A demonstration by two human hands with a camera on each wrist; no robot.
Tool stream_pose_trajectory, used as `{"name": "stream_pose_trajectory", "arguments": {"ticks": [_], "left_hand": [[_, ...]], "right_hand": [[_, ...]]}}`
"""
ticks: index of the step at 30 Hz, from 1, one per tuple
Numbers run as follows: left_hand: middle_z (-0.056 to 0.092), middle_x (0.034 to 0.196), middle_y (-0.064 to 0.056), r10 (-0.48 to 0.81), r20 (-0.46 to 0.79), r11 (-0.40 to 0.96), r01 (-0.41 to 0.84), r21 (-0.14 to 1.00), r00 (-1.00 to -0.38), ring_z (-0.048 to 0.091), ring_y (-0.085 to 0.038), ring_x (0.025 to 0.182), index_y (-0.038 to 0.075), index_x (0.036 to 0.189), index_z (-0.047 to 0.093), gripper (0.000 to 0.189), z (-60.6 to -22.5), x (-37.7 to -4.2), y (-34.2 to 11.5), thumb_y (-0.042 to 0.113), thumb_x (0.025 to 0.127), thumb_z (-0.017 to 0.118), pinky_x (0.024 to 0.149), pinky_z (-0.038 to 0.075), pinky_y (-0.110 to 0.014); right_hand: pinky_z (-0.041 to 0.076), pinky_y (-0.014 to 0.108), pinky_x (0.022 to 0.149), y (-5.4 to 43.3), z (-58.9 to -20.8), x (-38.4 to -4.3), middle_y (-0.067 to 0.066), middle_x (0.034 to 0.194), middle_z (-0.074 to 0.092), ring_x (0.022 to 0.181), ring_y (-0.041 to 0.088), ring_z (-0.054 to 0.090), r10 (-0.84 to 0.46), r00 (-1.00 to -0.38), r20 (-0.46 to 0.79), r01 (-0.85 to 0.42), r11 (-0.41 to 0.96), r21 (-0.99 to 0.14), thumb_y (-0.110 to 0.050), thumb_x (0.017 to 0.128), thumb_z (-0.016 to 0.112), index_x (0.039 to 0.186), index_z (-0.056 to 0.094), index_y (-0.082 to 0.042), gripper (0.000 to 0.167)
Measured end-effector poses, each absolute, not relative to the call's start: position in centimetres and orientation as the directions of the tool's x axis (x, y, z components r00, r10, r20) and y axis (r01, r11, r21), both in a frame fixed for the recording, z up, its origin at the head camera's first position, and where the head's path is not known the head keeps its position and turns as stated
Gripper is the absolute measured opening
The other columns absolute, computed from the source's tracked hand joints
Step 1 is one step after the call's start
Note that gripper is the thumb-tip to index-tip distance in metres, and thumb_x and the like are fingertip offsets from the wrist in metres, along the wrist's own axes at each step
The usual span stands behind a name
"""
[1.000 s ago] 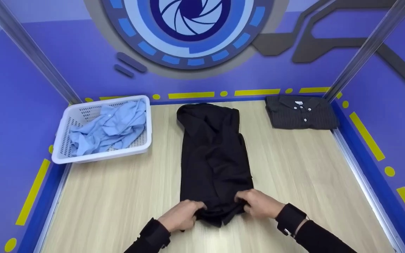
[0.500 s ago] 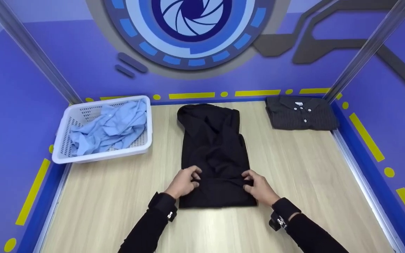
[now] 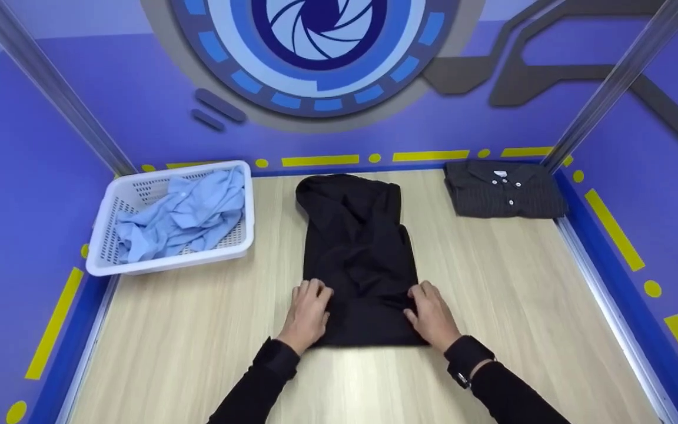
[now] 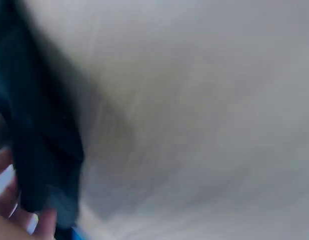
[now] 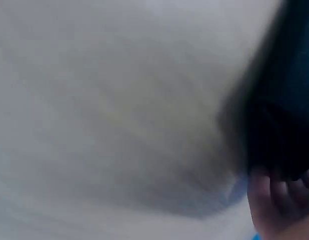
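Note:
A black garment (image 3: 362, 247), folded into a long strip, lies in the middle of the table with its near end turned up into a straight-edged flap (image 3: 368, 327). At the flap's left corner my left hand (image 3: 308, 312) grips the cloth, its fingers curled over the side edge. My right hand (image 3: 432, 315) holds the opposite edge, thumb toward the inside. Both wrist views are blurred; the left one shows dark cloth (image 4: 44, 125) between thumb and fingers, the right one shows fingers (image 5: 279, 195) at the cloth's end.
A white plastic basket (image 3: 248, 235) holding a crumpled light blue shirt (image 3: 192, 206) stands at the back left. At the back right corner lies a folded dark striped shirt (image 3: 504, 191) with buttons. Blue patterned walls (image 3: 139, 88) enclose the table's back and sides.
The hands carried the garment's near end away from the person and laid it down as a flap. They then moved slightly from its top to its side edges and gripped there.

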State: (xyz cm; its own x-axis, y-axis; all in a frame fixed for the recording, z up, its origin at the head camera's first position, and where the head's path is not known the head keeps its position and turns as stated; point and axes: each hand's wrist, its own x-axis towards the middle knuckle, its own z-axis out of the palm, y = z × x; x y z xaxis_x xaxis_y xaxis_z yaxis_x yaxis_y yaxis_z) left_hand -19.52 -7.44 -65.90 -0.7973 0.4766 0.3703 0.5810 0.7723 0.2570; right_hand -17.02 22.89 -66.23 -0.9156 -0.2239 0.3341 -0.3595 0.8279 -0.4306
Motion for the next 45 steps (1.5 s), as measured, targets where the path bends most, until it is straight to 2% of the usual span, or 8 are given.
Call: {"name": "stream_pose_trajectory", "arguments": {"ticks": [3, 6, 10, 14, 26, 34, 39, 45], "left_hand": [[0.057, 0.096, -0.004, 0.580, 0.413, 0.716, 0.681, 0.155, -0.702, 0.052, -0.024, 0.086, 0.011, 0.094, 0.067, 0.022, -65.6, -18.2, -7.4, 0.002, 0.078, 0.079, 0.074, 0.044, -0.036], [0.057, 0.093, -0.001, 0.638, 0.326, 0.672, 0.711, 0.206, -0.698, 0.052, -0.019, 0.085, 0.013, 0.097, 0.071, 0.010, -65.3, -16.9, -7.4, 0.013, 0.088, 0.076, 0.073, 0.047, -0.033], [0.061, 0.105, -0.002, 0.632, 0.167, 0.699, 0.650, 0.297, -0.757, 0.054, -0.018, 0.094, 0.012, 0.116, 0.074, 0.028, -65.1, -16.0, -7.3, 0.032, 0.096, 0.072, 0.079, 0.049, -0.034], [0.060, 0.108, -0.003, 0.645, 0.085, 0.697, 0.630, 0.342, -0.760, 0.053, -0.019, 0.095, 0.013, 0.121, 0.073, 0.035, -64.9, -15.8, -7.2, 0.037, 0.096, 0.072, 0.082, 0.048, -0.033], [0.060, 0.086, 0.005, 0.727, -0.065, 0.627, 0.624, 0.466, -0.683, 0.049, -0.006, 0.073, 0.019, 0.100, 0.074, 0.018, -63.8, -15.2, -6.6, 0.034, 0.090, 0.077, 0.069, 0.045, -0.022], [0.058, 0.062, 0.016, 0.739, -0.262, 0.634, 0.509, 0.583, -0.621, 0.048, 0.001, 0.057, 0.022, 0.078, 0.070, 0.015, -62.7, -14.7, -6.0, 0.029, 0.084, 0.082, 0.058, 0.039, -0.015], [0.053, 0.060, 0.016, 0.712, -0.364, 0.677, 0.448, 0.584, -0.601, 0.047, -0.002, 0.057, 0.023, 0.072, 0.067, 0.021, -62.3, -14.6, -5.4, 0.031, 0.083, 0.083, 0.058, 0.038, -0.018], [0.056, 0.060, 0.015, 0.699, -0.396, 0.694, 0.433, 0.575, -0.595, 0.050, -0.002, 0.055, 0.021, 0.069, 0.067, 0.024, -62.0, -15.1, -5.0, 0.032, 0.085, 0.081, 0.059, 0.040, -0.018]], "right_hand": [[0.053, 0.034, 0.069, 22.9, -66.3, -16.6, 0.003, 0.091, 0.053, 0.082, 0.020, 0.056, -0.384, -0.814, 0.436, -0.535, 0.788, -0.304, 0.005, 0.071, 0.086, 0.093, 0.061, -0.008, 0.036], [0.052, 0.032, 0.067, 22.9, -66.1, -16.1, 0.003, 0.093, 0.056, 0.080, 0.016, 0.054, -0.513, -0.739, 0.436, -0.651, 0.711, -0.267, -0.001, 0.076, 0.083, 0.097, 0.070, -0.008, 0.026], [0.051, 0.035, 0.075, 22.8, -65.9, -15.6, 0.008, 0.104, 0.060, 0.087, 0.020, 0.055, -0.560, -0.761, 0.326, -0.643, 0.719, -0.265, -0.019, 0.087, 0.080, 0.115, 0.075, -0.006, 0.030], [0.052, 0.037, 0.077, 22.8, -65.5, -15.3, 0.008, 0.103, 0.059, 0.089, 0.020, 0.056, -0.556, -0.809, 0.191, -0.587, 0.753, -0.297, -0.023, 0.090, 0.077, 0.118, 0.075, -0.007, 0.032], [0.047, 0.026, 0.057, 23.1, -63.5, -15.6, -0.004, 0.075, 0.061, 0.064, 0.005, 0.052, -0.658, -0.753, 0.011, -0.612, 0.693, -0.382, -0.021, 0.078, 0.083, 0.084, 0.074, -0.015, 0.012], [0.046, 0.017, 0.052, 22.8, -62.3, -15.3, -0.014, 0.062, 0.065, 0.046, -0.005, 0.051, -0.660, -0.707, -0.255, -0.416, 0.679, -0.605, -0.015, 0.080, 0.084, 0.076, 0.078, -0.016, 0.007], [0.049, 0.018, 0.050, 22.8, -61.9, -15.4, -0.013, 0.064, 0.068, 0.044, 0.014, 0.064, -0.632, -0.674, -0.384, -0.262, 0.690, -0.675, -0.014, 0.084, 0.082, 0.077, 0.080, -0.015, 0.007], [0.043, 0.020, 0.042, 23.5, -61.4, -16.8, 0.002, 0.072, 0.073, 0.053, 0.027, 0.070, -0.610, -0.662, -0.435, -0.116, 0.657, -0.745, -0.006, 0.089, 0.069, 0.085, 0.080, -0.009, 0.012]]}}
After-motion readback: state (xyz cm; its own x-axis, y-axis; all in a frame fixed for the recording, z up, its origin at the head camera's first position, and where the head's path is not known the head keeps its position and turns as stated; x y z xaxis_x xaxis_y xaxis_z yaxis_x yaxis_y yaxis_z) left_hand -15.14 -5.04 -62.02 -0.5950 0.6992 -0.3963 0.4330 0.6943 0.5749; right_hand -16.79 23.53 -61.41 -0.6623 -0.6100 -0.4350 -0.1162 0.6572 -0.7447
